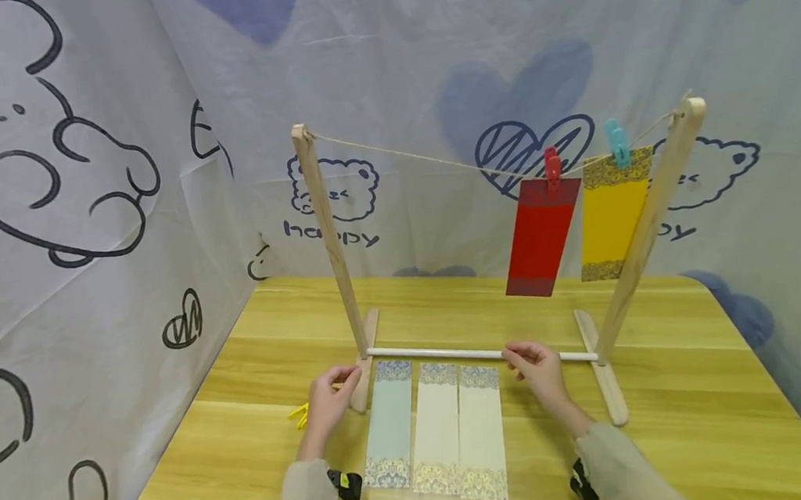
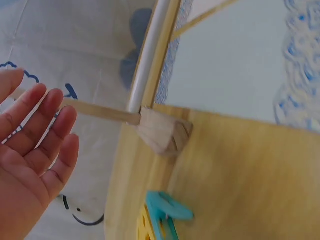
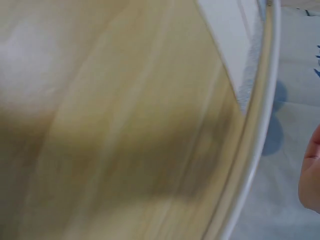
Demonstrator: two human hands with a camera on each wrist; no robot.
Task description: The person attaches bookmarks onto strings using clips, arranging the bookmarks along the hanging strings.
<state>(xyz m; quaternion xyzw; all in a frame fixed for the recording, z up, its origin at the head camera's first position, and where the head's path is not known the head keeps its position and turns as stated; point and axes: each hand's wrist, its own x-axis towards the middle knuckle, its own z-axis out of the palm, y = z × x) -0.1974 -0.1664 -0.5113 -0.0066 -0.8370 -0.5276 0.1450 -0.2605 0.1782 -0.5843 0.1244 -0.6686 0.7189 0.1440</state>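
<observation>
Here, strips (image 1: 434, 428) (lace-patterned rectangles) lie near the left hand (image 1: 333, 396).

Three strips (image 1: 434, 428) on table (image 1: 696, 415), before crossbar (image 1: 444, 352)

Backdrop cloth (image 1: 386, 70): printed word "happy" (image 1: 356, 238) L of ctr, partly hidden; only "py" (image 1: 676, 231) showing at R.

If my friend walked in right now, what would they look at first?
They'd probably notice the bright red card and the yellow card, clipped towards the right end of the string in the head view. Next might come three pale cards, side by side on the wooden table between the left hand and right hand.
</observation>
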